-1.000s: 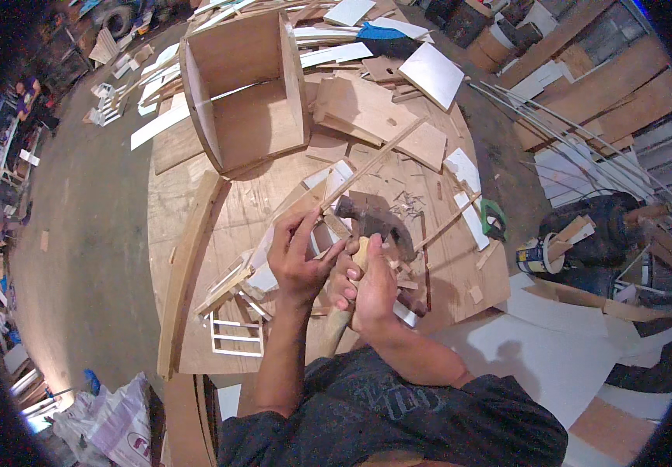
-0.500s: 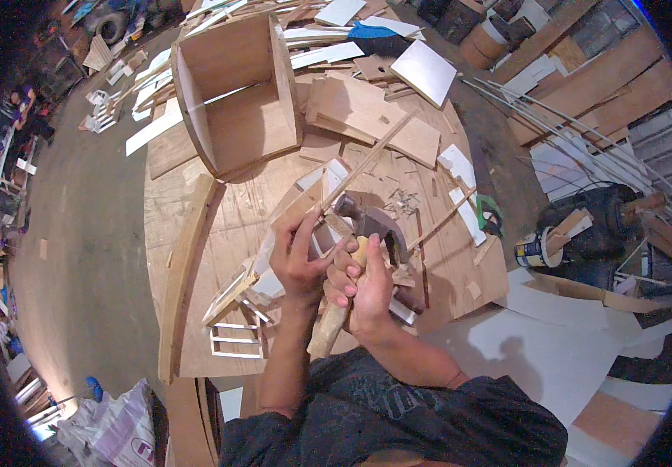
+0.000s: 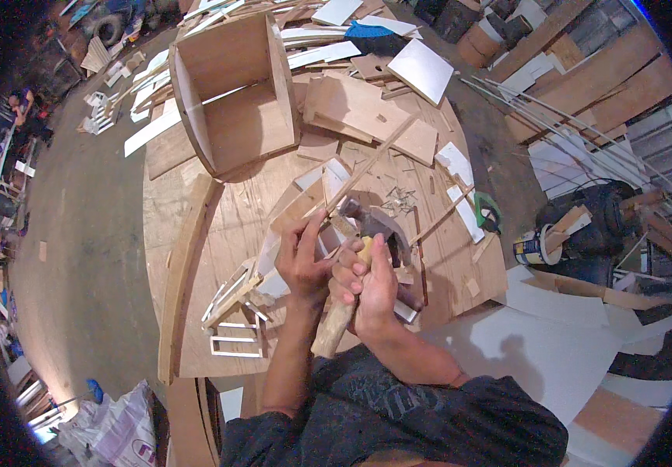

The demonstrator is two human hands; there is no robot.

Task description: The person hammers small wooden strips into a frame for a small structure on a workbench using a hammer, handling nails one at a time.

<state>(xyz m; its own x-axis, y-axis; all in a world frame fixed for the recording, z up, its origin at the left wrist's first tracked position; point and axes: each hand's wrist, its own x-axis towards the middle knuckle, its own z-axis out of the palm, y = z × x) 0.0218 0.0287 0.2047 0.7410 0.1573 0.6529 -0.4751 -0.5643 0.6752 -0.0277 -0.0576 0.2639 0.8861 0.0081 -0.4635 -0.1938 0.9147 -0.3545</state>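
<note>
Head view: right hand (image 3: 373, 289) clenched on hammer (image 3: 351, 280) handle, left hand (image 3: 305, 261) pinching thin wood strip (image 3: 367, 167) on workbench (image 3: 219, 233) w/ fingers beside hammer head, so a glancing blow could hit them.

You've got two hands in play, the left hand (image 3: 305, 261) and the right hand (image 3: 371, 288), and one hammer (image 3: 345, 300) between them. One open plywood box (image 3: 231, 89) sits at the far end of your round workbench (image 3: 196, 257). There's one small white slatted frame (image 3: 236, 336) near the bench's front edge. One paint can (image 3: 534, 247) stands off to your right on the floor, and one blue-handled tool (image 3: 371, 31) lies up top. The loose nails (image 3: 398, 201) are too many and too small to count.
</note>
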